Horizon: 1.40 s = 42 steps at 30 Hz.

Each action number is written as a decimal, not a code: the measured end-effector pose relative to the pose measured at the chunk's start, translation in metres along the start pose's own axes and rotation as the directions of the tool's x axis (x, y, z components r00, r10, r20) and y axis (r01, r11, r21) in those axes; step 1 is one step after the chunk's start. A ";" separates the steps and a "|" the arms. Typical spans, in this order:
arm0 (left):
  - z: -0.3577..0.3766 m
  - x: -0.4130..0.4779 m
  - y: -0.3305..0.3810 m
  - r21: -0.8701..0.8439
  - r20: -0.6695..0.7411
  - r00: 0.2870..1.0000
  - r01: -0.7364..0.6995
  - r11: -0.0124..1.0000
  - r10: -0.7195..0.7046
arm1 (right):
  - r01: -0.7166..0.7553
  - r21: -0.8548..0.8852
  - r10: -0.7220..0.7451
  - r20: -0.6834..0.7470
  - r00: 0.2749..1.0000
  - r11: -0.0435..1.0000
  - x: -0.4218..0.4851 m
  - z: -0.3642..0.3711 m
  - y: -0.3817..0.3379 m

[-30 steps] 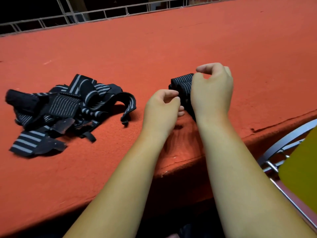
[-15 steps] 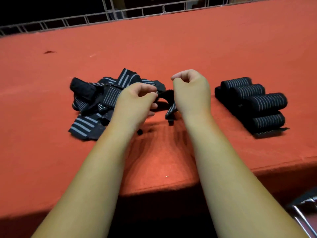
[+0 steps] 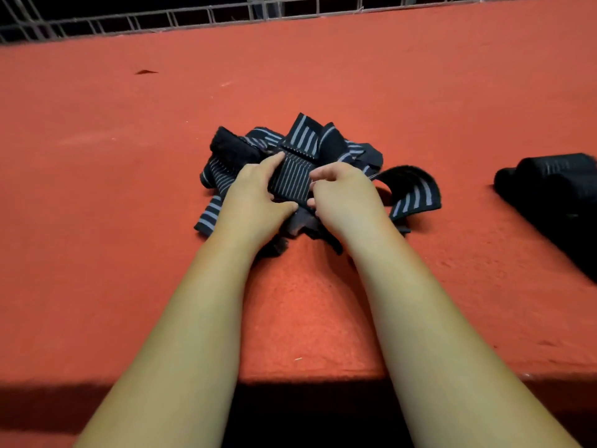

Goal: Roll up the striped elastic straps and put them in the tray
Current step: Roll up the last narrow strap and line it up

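Your left fingers (image 3: 274, 161) and right fingers (image 3: 319, 173) are clamped on opposite sides of one striped strap (image 3: 292, 181), a dark panel with thin pale lines running away from you. On your left hand (image 3: 253, 198), the forefinger lies stretched along the panel's left edge and the thumb curls in at its near edge, pinching the cloth between them. On your right hand (image 3: 344, 197), the fingers are curled against the panel's right edge with the thumb tucked in at the near corner, gripping it too. The panel is held flat between your two hands.

Directly under and around your fingers is the loose pile of straps (image 3: 305, 137). It is a tangle of black bands with wider grey stripes that spreads beyond your fingertips, out past your left hand and beneath both wrists. One curved band (image 3: 415, 192) arcs out to the right of your right hand and ends in a striped flap.

Well to the right of that hand, apart from the pile, rolled straps (image 3: 555, 179) lie side by side, blurred and partly cut off by the frame.

Everything rests on a red felt-like table (image 3: 113, 205), whose front edge passes beneath your forearms. Far beyond your fingertips, a pale wire grid (image 3: 161, 21) runs along the table's far edge against darkness.
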<state>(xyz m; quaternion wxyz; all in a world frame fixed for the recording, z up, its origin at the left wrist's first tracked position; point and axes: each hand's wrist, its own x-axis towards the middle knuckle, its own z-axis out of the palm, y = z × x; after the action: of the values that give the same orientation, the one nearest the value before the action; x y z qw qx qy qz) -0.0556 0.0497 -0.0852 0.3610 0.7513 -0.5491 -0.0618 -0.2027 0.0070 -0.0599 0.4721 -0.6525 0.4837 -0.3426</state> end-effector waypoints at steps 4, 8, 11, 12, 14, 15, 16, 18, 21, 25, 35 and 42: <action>0.007 0.004 -0.001 -0.024 -0.105 0.995 -0.008 1.000 0.005 | 0.005 -0.131 -0.008 -0.024 1.000 0.991 0.000 0.007 0.000; 0.005 0.001 0.004 -0.394 -0.105 0.988 0.067 0.917 -0.117 | 0.060 -0.123 -0.061 0.000 0.998 0.991 -0.003 0.005 0.003; -0.002 -0.002 0.010 -0.684 -0.006 0.992 0.089 0.724 -0.128 | 0.112 -0.015 -0.111 0.021 0.994 0.994 -0.004 0.001 0.008; -0.003 -0.005 0.011 -0.712 0.029 0.993 0.100 0.695 -0.113 | 0.128 -0.009 -0.128 0.009 0.992 0.992 -0.003 0.000 0.010; -0.005 -0.008 0.015 -0.704 0.064 0.995 0.095 0.704 -0.071 | 0.151 -0.027 -0.152 -0.046 0.987 0.988 0.000 -0.002 0.014; -0.005 -0.010 0.016 -0.700 0.065 0.997 0.079 0.710 -0.048 | 0.149 -0.018 -0.150 -0.082 0.985 0.989 0.001 -0.002 0.016; -0.004 -0.010 0.016 -0.701 0.060 0.998 0.066 0.710 -0.033 | 0.145 0.008 -0.143 -0.108 0.984 0.989 0.001 -0.003 0.017; -0.002 -0.009 0.014 -0.708 0.046 0.998 0.065 0.703 -0.046 | 0.146 0.089 -0.134 -0.132 0.982 0.985 0.002 -0.003 0.017; 0.002 -0.005 0.008 -0.682 0.064 0.990 0.137 0.718 -0.128 | 0.127 0.288 -0.088 -0.142 0.986 0.949 0.005 -0.002 0.013; 0.006 -0.003 0.011 -0.619 0.088 0.991 0.136 0.773 -0.103 | 0.087 0.626 -0.023 -0.110 0.994 0.775 0.010 0.003 0.015; 0.002 -0.001 0.004 -0.331 0.127 0.992 0.023 0.943 0.021 | 0.004 0.832 0.098 -0.070 0.993 0.554 0.012 -0.019 0.012; 0.005 0.001 -0.002 -0.453 0.030 0.992 0.126 0.882 -0.126 | -0.286 0.824 0.085 0.281 0.956 0.490 0.000 -0.039 0.001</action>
<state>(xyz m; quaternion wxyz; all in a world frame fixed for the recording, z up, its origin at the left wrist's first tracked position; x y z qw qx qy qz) -0.0566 0.0468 -0.0898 0.5218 0.6801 -0.4696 -0.2115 -0.2382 -0.0038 -0.0488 0.8128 -0.3089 0.2680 -0.4148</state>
